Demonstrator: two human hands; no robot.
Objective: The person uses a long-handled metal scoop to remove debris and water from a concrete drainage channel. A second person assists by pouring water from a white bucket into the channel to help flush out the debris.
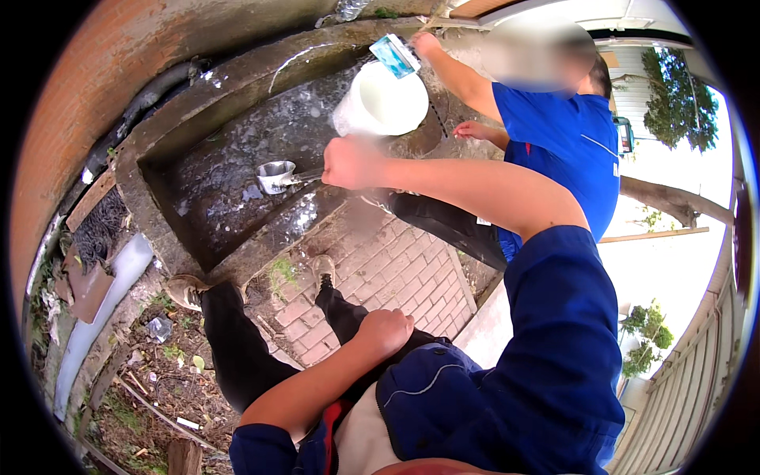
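**Dipper down in the trough, bucket not yet seen filling**

The small metal dipper [275,176] hangs low inside the concrete trough [170,138], just above the wet, dark bottom, its cup upright and its long handle running right to the person's right hand [352,162]. That hand's grip is closed tight round the handle end, arm stretched out straight over the trough edge. Whether the cup has water in it I cannot tell; its inside only shows as a bright glint. The trough floor glistens with a shallow film and some foam or spray, so it looks like scooping is under way rather than finished, with most of the wet stuff still lying there.

The left hand [385,329] is curled into a loose fist resting on the person's own thigh, holding nothing that I can see.

Just beyond the right hand, a white bucket [384,103] sits tilted at the far rim of the trough, its mouth turned this way; the inside looks plain white and I can make out no contents. A co-worker in a blue shirt [566,134] crouches beside it, one hand raised holding a small blue-and-white packet [393,55] above the bucket, the other hand low near its side.

Below the trough lies a brick paving [396,269], and left of it loose litter and a grey pipe [99,313].
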